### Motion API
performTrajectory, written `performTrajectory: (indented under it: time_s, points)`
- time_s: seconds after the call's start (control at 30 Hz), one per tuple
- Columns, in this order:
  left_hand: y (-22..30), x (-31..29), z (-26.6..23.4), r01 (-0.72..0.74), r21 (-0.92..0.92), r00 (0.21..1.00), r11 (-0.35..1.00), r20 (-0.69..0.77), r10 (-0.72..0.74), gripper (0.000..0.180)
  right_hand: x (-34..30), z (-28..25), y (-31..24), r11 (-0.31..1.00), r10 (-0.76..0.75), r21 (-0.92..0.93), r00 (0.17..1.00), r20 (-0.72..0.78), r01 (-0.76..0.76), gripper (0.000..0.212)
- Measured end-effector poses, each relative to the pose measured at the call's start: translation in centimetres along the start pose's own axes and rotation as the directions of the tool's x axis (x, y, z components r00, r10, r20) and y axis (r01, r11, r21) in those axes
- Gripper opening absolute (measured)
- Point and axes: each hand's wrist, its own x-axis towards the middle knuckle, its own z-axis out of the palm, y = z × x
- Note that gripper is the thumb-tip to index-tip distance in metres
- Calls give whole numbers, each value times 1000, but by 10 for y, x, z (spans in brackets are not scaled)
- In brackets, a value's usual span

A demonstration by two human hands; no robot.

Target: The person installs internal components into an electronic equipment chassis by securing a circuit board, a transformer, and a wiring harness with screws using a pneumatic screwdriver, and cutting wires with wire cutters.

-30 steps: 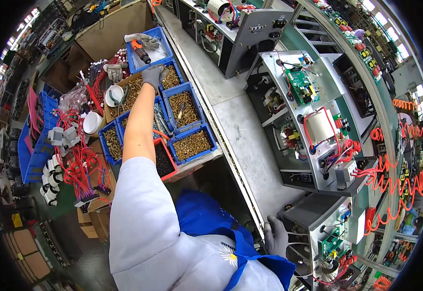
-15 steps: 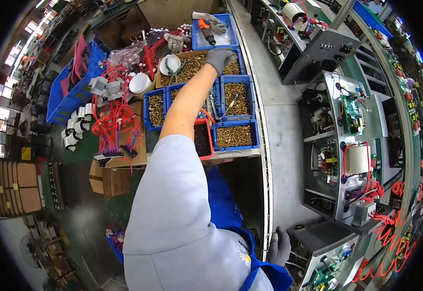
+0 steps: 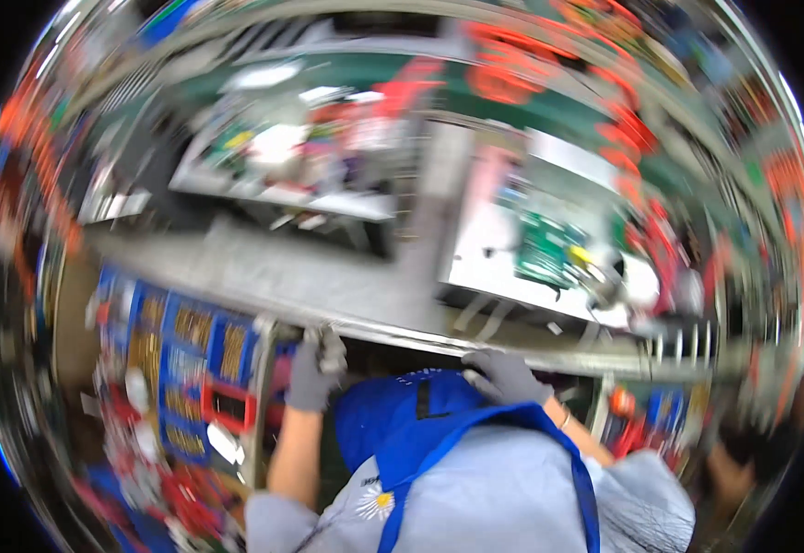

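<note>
Workbench [image 3: 282, 276] blurs; whether the left grip [image 3: 316, 370] holds anything is unclear.

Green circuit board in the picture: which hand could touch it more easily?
Probably the right hand: it is by the metal edge, below the green circuit board, while the left hand is farther away, nearer the blue bins.

Blur across most of your view. Your left hand [image 3: 314, 373] smeared at the fingertips; can't tell whether it grips anything. Same for your right hand [image 3: 508, 376]. Pieces in the blue bins [image 3: 170, 369] run together; parts on the green circuit board [image 3: 542, 253] unreadable. Lower edge cuts off your pale shirt [image 3: 498, 493].
</note>
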Motion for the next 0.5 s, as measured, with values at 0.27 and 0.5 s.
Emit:
performTrajectory:
  time_s: [0.27, 0.5]
  points:
    - [-188, 60, 168, 443, 238, 896, 864, -108, -430, 34, -202, -70, 152, 852, 491, -39, 822, -289, -523, 30]
    - [-218, 67, 228, 217, 186, 975, 958, -83, -205, 30, -265, -148, 283, 784, 510, 153, 482, -713, -602, 31]
